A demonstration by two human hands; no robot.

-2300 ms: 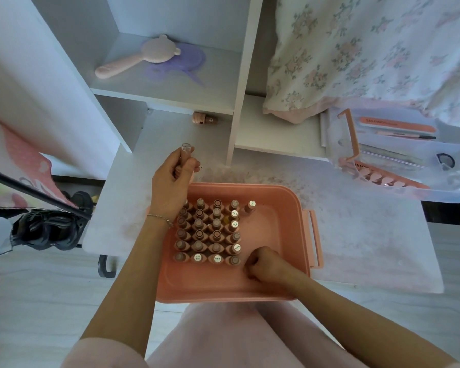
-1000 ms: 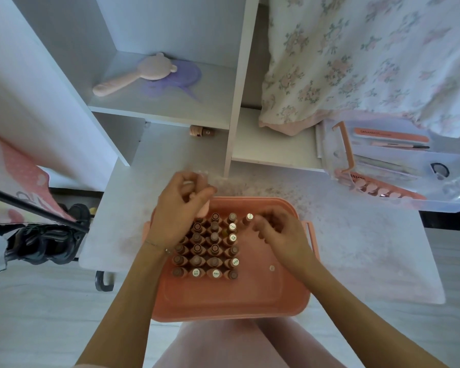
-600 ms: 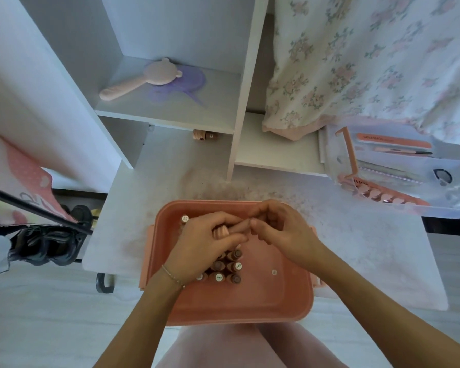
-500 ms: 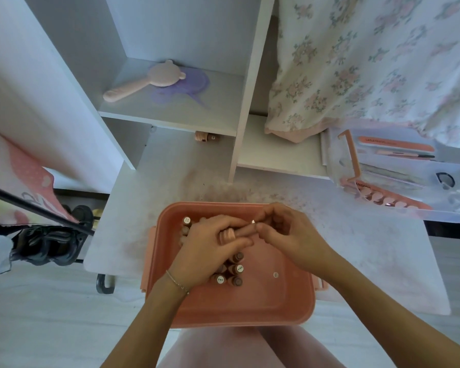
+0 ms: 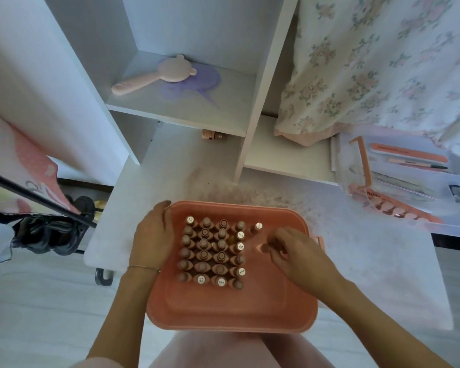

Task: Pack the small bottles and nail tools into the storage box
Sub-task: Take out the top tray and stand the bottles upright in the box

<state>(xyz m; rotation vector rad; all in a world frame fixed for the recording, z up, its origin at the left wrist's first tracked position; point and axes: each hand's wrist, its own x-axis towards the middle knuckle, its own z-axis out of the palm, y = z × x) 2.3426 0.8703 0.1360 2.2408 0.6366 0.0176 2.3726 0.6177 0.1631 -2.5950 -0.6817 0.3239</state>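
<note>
Storage box: a salmon-pink storage box [image 5: 231, 312] sits at the near edge of the white bench [image 5: 369, 261], partly over the person's lap.
Small bottles: a block of small bottles [image 5: 213, 252] stands upright in rows in the box's left half, caps up; one single bottle [image 5: 256, 227] stands just beside the block's far right corner.
Left hand: the left hand [image 5: 152, 240] rests on the box's left wall, fingers fairly straight along the far left corner of the rim, holding nothing.
Right hand: the right hand [image 5: 300, 257] is inside the box's right half, fingers curled and pinching a small pink bottle [image 5: 266, 247] low near the box floor, just right of the block.
Stray bottle: one more stray bottle [image 5: 213, 134] lies on its side at the bench's far edge, under the shelf.
Nail tools: nail files and tools [image 5: 409, 155] lie in a clear tray [image 5: 356, 166] at the bench's far right corner, well apart from the box.
Shelf: a pink hand mirror [image 5: 154, 75] lies on the shelf [image 5: 186, 112] above the bench.
Cloth: a floral cloth [image 5: 383, 62] hangs over the tray's far side.
</note>
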